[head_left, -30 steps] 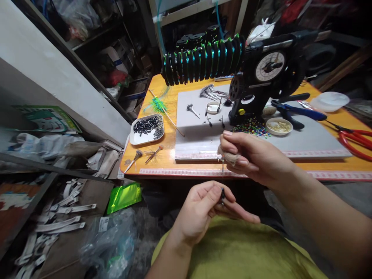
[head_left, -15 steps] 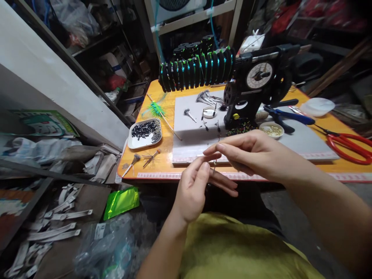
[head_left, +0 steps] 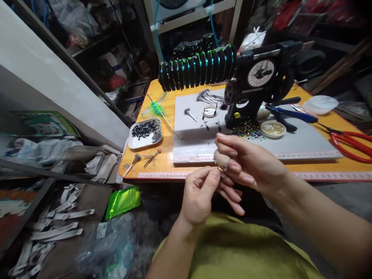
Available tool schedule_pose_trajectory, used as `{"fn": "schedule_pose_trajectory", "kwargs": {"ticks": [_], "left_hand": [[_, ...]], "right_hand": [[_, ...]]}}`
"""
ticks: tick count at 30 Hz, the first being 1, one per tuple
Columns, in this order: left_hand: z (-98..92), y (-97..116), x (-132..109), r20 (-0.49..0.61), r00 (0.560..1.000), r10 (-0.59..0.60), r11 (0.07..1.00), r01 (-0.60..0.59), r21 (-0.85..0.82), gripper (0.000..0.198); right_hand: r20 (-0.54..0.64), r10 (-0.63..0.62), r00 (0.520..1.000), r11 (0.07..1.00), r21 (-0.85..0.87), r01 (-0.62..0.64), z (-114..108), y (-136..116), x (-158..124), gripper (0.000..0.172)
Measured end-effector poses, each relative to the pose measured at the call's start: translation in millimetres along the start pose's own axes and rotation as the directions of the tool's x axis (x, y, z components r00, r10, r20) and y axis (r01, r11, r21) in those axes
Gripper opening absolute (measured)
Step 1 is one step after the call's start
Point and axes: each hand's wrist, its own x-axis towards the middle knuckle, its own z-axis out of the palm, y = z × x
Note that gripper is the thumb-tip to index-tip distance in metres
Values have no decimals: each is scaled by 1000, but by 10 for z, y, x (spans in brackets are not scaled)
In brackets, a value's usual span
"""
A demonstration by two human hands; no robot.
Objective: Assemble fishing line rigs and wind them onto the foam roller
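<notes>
Small thin piece (head_left: 217,166) in the left hand (head_left: 199,195), right hand (head_left: 252,161) close above

The piece sits between the two hands, in front of the near edge of the table (head_left: 167,166); the left hand is the nearer, pinching it between thumb and forefinger, its other fingers reaching out to the right underneath; the short visible part stands roughly upright out of that pinch, though most of its length is hidden, so its full long axis cannot be told.

From the right hand, the piece lies to the left and slightly below; that hand's fingers are curled, and the finger with a tan wrap (head_left: 223,161) is right beside the piece's tip; whether it touches or grips anything cannot be told.

Beyond the hands, a pale board (head_left: 190,148) lies on the table, bearing a black stand (head_left: 242,113) with loose coloured beads (head_left: 247,131) by its foot; a white tray (head_left: 148,140) of black tubes (head_left: 143,129) is off to the left, well apart from both hands.
</notes>
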Motion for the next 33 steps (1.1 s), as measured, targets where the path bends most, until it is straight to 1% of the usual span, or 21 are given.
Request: {"fn": "schedule_pose_trajectory", "kwargs": {"ticks": [3, 7, 11, 14, 16, 18, 20, 22, 23, 25, 27, 28, 30, 33], "left_hand": [[7, -7, -18, 9, 1000, -20, 995, 21, -100, 39], [18, -13, -67, 33, 998, -46, 976, 52, -211, 35], [42, -60, -111, 41, 995, -87, 961, 95, -259, 35], [44, -81, -129, 39, 995, -97, 958, 104, -266, 37], [26, -75, -151, 59, 993, -98, 958, 111, -264, 38], [-9, -65, -190, 78, 992, -99, 957, 116, -266, 38], [-56, -64, -247, 89, 990, -108, 955, 129, -268, 38], [-107, -78, -315, 96, 988, -124, 950, 146, -275, 37], [-132, -91, -350, 95, 986, -135, 947, 156, -282, 36], [-172, -120, -417, 91, 984, -154, 941, 174, -292, 36], [-199, -148, -478, 78, 982, -171, 940, 186, -287, 34], [-207, -160, -506, 72, 981, -182, 941, 195, -277, 31], [-218, -184, -558, 50, 977, -209, 944, 215, -250, 27], [-225, -220, -623, -9, 968, -252, 948, 245, -203, 27]], "right_hand": [[-4, -4, 1000, 1000, 27, 4, 14, 38, 30, 43], [-55, -35, 998, 999, 33, 37, 7, 51, 55, 44], [-108, -82, 991, 997, 4, 83, 15, 5, 35, 45], [-115, -59, 992, 998, -42, 55, 24, -50, 5, 46], [-105, -66, 992, 995, -78, 58, 9, -71, -7, 45], [-89, -102, 991, 987, -133, 90, -29, -62, -14, 43], [-76, -159, 984, 963, -230, 138, -87, -22, -29, 38], [-62, -187, 980, 915, -375, 151, -154, 40, -55, 36], [-48, -175, 983, 879, -457, 134, -185, 75, -71, 36], [-4, -103, 995, 795, -602, 80, -240, 143, -103, 36], [55, -54, 997, 714, -696, 77, -278, 207, -127, 34], [81, -52, 995, 690, -718, 94, -292, 238, -135, 32], [93, -51, 994, 686, -720, 103, -310, 302, -146, 30], [29, 5, 1000, 770, -638, 15, -327, 403, -153, 32]]}}
